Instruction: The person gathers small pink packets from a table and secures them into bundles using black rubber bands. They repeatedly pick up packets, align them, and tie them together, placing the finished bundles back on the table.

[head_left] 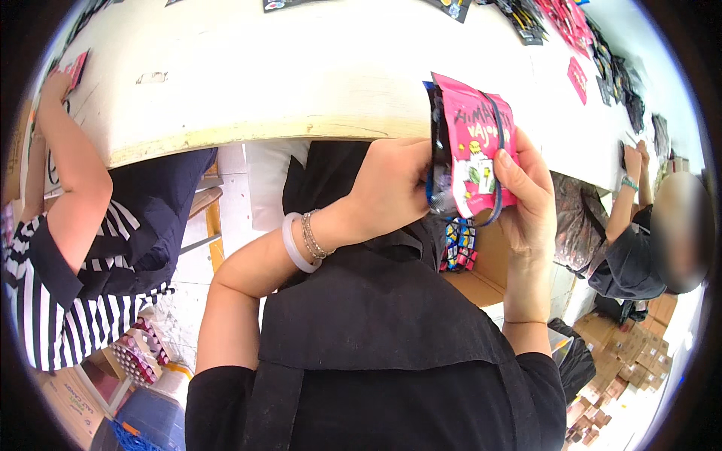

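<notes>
A bundle of small pouches [472, 161], pink at the front with black and blue edges behind, is upright between my hands just past the table's near edge. A dark elastic band [499, 124] loops around its right part. My right hand [532, 177] grips the right side, with the thumb pressed on the pink front and the fingers behind. Closed at the bundle's left edge is my left hand [391, 180], its fingertips partly hidden by the pouches. Below the bundle, an open cardboard box [489, 263] holds colourful banded packets [459, 244].
The white table [301, 83] runs across in front of me, with black and pink pouches [560, 22] at its far right. One person [75, 248] in stripes works at left, another [628, 248] at right. Stacked cartons [624, 353] stand at lower right.
</notes>
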Demonstrator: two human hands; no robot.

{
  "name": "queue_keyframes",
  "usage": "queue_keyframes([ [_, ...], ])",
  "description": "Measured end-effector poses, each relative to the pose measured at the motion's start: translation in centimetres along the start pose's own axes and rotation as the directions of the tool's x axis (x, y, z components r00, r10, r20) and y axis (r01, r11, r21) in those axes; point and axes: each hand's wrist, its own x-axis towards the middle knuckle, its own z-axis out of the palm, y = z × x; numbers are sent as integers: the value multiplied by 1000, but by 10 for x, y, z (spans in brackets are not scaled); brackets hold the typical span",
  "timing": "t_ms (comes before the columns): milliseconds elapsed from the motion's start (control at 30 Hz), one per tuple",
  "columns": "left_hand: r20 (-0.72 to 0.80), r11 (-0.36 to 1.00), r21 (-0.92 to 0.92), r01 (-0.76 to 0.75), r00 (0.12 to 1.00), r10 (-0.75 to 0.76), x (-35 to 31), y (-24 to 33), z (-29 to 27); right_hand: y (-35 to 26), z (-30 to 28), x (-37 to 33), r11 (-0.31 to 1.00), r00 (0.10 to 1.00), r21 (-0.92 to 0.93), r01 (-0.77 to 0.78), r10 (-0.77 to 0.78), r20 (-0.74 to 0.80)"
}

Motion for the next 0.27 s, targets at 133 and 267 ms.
queue_keyframes([
  [133,4,915,-329,232,970,-245,-12,4,3,10,0,11,990,994,99,-102,97,49],
  [267,26,937,-195,289,957,-290,-24,-1,-5,17,0,13,967,984,189,-173,161,77],
])
